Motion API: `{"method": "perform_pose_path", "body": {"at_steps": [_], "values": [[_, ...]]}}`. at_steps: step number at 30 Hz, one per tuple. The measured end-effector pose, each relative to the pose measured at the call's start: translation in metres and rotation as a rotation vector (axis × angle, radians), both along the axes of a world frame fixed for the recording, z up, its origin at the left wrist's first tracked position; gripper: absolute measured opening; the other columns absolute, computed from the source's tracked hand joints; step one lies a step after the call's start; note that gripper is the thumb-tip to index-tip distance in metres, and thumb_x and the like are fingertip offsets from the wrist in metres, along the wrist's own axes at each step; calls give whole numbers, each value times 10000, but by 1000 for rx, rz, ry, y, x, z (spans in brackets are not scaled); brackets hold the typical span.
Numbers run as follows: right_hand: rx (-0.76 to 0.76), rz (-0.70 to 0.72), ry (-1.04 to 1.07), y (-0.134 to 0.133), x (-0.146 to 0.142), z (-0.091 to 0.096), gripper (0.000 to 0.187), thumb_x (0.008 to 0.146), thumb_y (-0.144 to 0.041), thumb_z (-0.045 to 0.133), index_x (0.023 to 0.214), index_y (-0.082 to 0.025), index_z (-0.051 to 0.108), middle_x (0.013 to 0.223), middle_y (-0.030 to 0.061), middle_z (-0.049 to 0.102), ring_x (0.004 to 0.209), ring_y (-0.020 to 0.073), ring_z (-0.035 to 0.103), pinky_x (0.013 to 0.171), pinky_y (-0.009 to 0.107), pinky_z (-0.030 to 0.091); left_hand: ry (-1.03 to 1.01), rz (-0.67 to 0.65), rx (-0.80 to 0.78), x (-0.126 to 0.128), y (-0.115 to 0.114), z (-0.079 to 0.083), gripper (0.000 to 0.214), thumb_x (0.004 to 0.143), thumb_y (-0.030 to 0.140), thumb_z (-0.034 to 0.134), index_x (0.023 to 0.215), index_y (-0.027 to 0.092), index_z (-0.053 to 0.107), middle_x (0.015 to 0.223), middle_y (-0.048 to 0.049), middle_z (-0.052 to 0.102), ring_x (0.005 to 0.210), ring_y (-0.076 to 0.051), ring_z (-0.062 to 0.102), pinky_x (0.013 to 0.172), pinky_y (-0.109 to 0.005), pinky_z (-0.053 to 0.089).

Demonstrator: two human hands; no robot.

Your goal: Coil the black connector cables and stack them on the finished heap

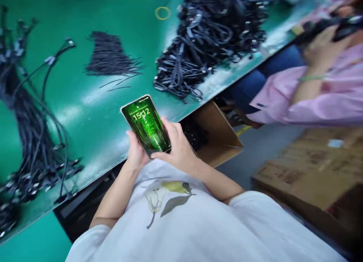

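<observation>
A smartphone [146,124] with a lit green lock screen is held in front of my chest, over the edge of the green table [93,103]. My left hand [135,151] cradles its lower left side from underneath, fingers wrapped round it. My right hand [177,144] grips its right edge and lower corner, thumb at the screen's bottom. Both hands are closed on the phone.
On the table lie a large heap of black cables [210,35], a bundle of black ties [109,56], more cables [31,126] at the left and a yellow rubber band [162,13]. A person in a pink sleeve [312,95] sits at the right. Cardboard boxes [306,171] stand on the floor.
</observation>
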State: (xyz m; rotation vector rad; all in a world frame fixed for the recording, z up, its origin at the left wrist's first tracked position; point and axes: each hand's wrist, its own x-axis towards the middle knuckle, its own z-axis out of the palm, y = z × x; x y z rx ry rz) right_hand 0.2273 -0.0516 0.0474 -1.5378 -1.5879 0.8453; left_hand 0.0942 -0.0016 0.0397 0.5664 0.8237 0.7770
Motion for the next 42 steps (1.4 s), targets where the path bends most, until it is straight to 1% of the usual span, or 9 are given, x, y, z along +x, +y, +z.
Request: {"method": "perform_pose_path", "body": {"at_steps": [2, 4, 8, 11, 18, 25, 28, 33, 42], "values": [[52, 7, 53, 11, 1, -1, 744, 800, -600, 648, 1420, -274, 398, 1253, 113, 463, 1190, 288, 490, 1056, 521, 424, -27, 34, -49, -20, 5, 6, 918, 798, 849, 210, 1281, 162, 581, 1283, -144, 634, 1272, -313, 546, 1007, -467, 501], [39, -11, 181, 22, 4, -3, 619, 857, -570, 592, 1389, -300, 428, 1295, 97, 442, 1209, 261, 496, 1060, 475, 436, -51, 72, -79, -36, 8, 9, 898, 806, 840, 229, 1277, 160, 578, 1298, -148, 626, 1267, -320, 552, 1005, -484, 503], [-139, 180, 442, 35, -5, -4, 755, 866, -546, 578, 1488, -326, 212, 1407, 95, 397, 1227, 226, 508, 976, 403, 509, -68, 118, -125, -44, 8, 5, 882, 810, 835, 247, 1259, 155, 585, 1274, -146, 641, 1271, -328, 547, 1004, -503, 505], [-235, 247, 487, 37, -19, -2, 887, 815, -436, 657, 1513, -303, 125, 1449, 106, 358, 1143, 208, 543, 870, 357, 555, -57, 117, -125, -39, 8, 1, 864, 825, 820, 249, 1270, 158, 582, 1258, -137, 651, 1273, -328, 545, 1003, -503, 509], [-186, 111, 417, 41, -32, -5, 812, 799, -259, 627, 1486, -283, 196, 1453, 101, 367, 1218, 241, 486, 955, 425, 524, 87, 207, -40, -30, 11, -11, 793, 864, 774, 261, 1276, 183, 592, 1239, -102, 661, 1297, -317, 523, 1027, -468, 495], [-138, 49, 480, 56, -28, -11, 433, 955, -287, 371, 1376, -196, 327, 1320, 82, 498, 1120, 180, 555, 967, 381, 512, 87, 203, -93, -27, 11, -14, 757, 884, 748, 266, 1267, 183, 593, 1225, -94, 663, 1299, -300, 522, 1031, -444, 495], [-153, 80, 460, 55, -26, -10, 518, 934, -342, 440, 1412, -213, 288, 1394, 88, 442, 1176, 204, 531, 984, 403, 504, 50, 223, -107, -24, 11, -12, 738, 894, 735, 260, 1273, 196, 593, 1221, -90, 666, 1304, -299, 518, 1037, -435, 494], [-157, 36, 360, 52, -25, -15, 754, 786, -341, 652, 1430, -242, 273, 1402, 106, 437, 1266, 265, 464, 1052, 458, 457, -52, 224, -141, -15, 8, -11, 721, 899, 723, 261, 1315, 224, 572, 1259, -78, 658, 1332, -294, 492, 1073, -402, 469], [-122, -33, 327, 52, -24, -20, 795, 724, -276, 669, 1417, -236, 280, 1383, 117, 429, 1295, 284, 440, 1072, 487, 440, -40, 207, -159, -10, 8, -14, 710, 904, 716, 259, 1354, 249, 548, 1303, -57, 641, 1345, -293, 477, 1072, -392, 470]]}}
